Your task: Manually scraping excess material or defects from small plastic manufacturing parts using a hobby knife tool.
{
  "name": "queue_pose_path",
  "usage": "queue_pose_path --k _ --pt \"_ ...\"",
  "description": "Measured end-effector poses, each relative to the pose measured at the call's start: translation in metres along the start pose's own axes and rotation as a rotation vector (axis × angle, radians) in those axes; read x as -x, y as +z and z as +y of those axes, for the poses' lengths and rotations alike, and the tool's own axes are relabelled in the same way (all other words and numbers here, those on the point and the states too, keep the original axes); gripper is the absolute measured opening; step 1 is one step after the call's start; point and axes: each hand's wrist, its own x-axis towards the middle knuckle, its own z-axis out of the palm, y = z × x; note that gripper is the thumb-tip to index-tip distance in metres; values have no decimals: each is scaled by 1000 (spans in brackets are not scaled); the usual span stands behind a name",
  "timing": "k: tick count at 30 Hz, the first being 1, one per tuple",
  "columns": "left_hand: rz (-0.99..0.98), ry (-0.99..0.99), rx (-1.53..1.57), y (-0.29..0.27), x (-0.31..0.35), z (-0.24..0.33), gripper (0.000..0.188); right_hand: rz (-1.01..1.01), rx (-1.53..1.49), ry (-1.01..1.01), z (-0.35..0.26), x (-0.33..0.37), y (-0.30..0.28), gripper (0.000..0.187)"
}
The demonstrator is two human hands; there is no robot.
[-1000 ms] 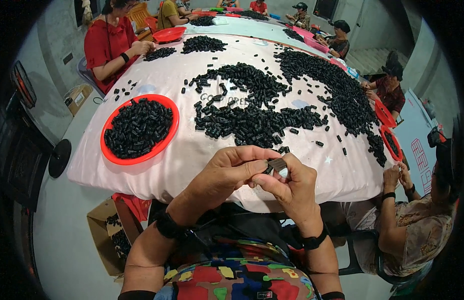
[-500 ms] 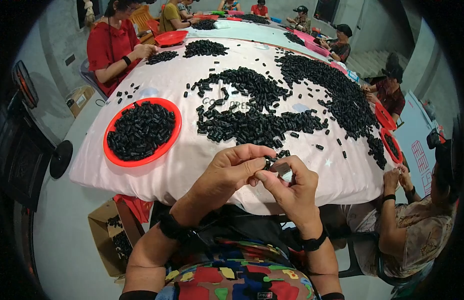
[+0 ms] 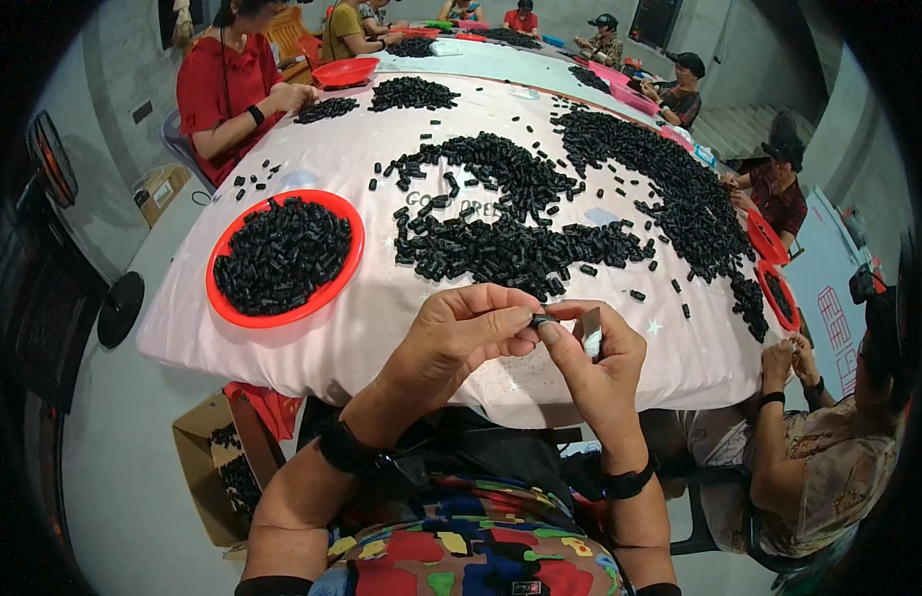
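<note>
Over the near edge of the table, my left hand [image 3: 459, 343] pinches one small black cylindrical piece [image 3: 543, 319] between thumb and fingers. Close against it, my right hand [image 3: 602, 375] is closed round a small flat blade-like tool [image 3: 591, 330], greyish with a white wrapped part. The right thumb is at the end of the black piece. Just beyond both hands lies a heap of similar black pieces [image 3: 511, 250]. A red round tray [image 3: 357, 238] filled with such pieces stands to the left of my hands.
A light pink cloth [image 3: 312, 363] covers the table. Another large heap of black pieces [image 3: 670, 194] spreads along the right. On the floor at the left, a cardboard box [image 3: 198, 452] holds black pieces. Other people sit round the table, one [image 3: 829, 447] close at the right.
My right hand has turned and shifted slightly right, so the tool now stands more upright. The black piece shows more clearly between my hands. The view has shifted slightly.
</note>
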Motion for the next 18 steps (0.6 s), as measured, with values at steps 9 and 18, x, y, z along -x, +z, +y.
queue_pose_path --k 9,18 --pt "-124 -244 141 -2 -1 2 24 -82 -272 26 5 -2 -4 14" --pt "-106 -179 152 -1 1 2 33 -22 -53 -18 6 2 -6 15"
